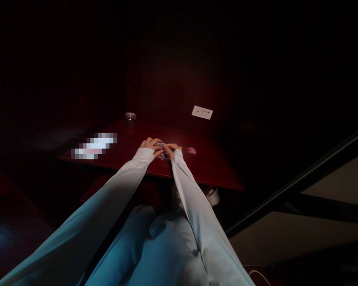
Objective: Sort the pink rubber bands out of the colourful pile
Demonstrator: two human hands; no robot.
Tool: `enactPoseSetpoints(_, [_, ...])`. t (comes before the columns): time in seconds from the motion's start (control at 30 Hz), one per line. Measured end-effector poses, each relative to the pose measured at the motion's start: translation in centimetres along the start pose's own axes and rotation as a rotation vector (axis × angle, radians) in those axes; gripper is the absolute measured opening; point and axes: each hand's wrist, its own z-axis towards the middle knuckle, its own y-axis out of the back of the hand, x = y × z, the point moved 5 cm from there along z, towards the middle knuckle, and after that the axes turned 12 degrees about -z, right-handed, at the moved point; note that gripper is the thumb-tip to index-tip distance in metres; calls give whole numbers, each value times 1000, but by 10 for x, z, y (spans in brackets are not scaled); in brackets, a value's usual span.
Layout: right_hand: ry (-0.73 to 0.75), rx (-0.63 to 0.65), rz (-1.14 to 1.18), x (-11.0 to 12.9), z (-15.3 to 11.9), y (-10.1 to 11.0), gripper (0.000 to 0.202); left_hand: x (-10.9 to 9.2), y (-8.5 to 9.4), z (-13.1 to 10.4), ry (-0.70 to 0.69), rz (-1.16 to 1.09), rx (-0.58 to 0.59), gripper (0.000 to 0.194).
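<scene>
Both hands meet over the front part of a dark red table [207, 169]. My left hand [150, 146] has its fingers bent inward over a small heap of thin coloured pieces [161, 157]. My right hand [172, 149] touches or nearly touches it from the other side, thumb and fingers pinched together. Whatever sits between the fingertips is too small to name. Just right of my right hand lies a little pink pile of thin, tangled pieces [191, 150], apart from both hands.
At the table's back left stands a small clear round jar [130, 116] with a lid. A pixelated bright flat item [94, 146] lies near the left edge. A white power socket [202, 112] is on the dark wall behind. A dark slanted bar [298, 178] crosses the right side.
</scene>
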Motion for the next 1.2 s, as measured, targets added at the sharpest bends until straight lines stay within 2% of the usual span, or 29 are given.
enactPoseSetpoints(0.27, [-91, -20, -19, -7, -1, 1, 21, 0, 2, 0, 7, 13, -18, 20])
enactPoseSetpoints(0.73, [-149, -26, -27, -7, -1, 1, 29, 2, 2, -1, 21, -5, -24, 18])
enactPoseSetpoints(1.2, [-74, 6, -2, -2, -2, 1, 18, 3, -1, 0, 3, 3, 1, 16])
